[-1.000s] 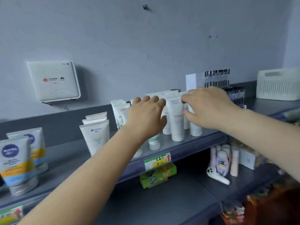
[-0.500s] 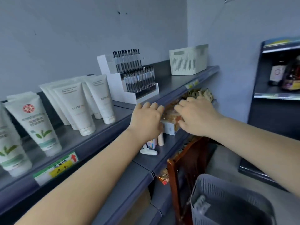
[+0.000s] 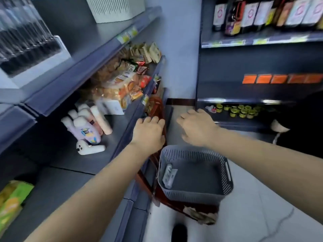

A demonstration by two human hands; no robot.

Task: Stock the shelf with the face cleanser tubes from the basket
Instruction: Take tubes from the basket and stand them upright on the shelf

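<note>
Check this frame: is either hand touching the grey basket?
Apart. The head view shows left hand and right hand empty, above the grey basket rim.

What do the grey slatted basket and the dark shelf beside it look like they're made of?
The grey slatted basket looks like moulded matte plastic: uniform colour, thin vertical slits, cut-out handle. The dark blue-grey shelf appears to be painted sheet metal, smooth and flat with a folded front lip, though blur leaves that uncertain.

Blurred and cut-off parts
The white item (image 3: 168,175) in the basket (image 3: 195,194) is too blurred to identify; both forearms leave the frame.
</note>
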